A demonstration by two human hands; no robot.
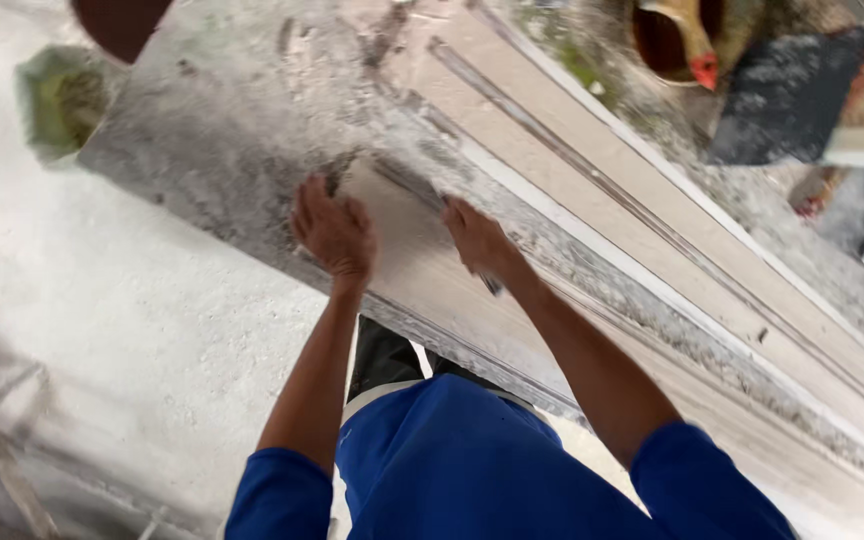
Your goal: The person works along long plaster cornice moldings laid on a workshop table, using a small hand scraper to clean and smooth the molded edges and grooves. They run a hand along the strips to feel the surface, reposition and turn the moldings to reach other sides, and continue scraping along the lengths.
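A long pale beige tile strip (422,260) lies on a dusty grey slab (232,130) that runs diagonally across the view. My left hand (334,230) presses flat on the near end of the strip, fingers spread. To its right, my right hand (480,242) is closed around a thin dark tool (422,190) that lies along the strip's far edge; its lower end pokes out below the hand. Which kind of tool it is cannot be told through the blur. Blue sleeves cover both my upper arms.
More long beige strips (592,190) lie side by side on the slab toward the right. A red-brown bucket (667,35) and a dark slab piece (787,95) sit at the top right. A green patch (62,100) marks the dusty white floor at left.
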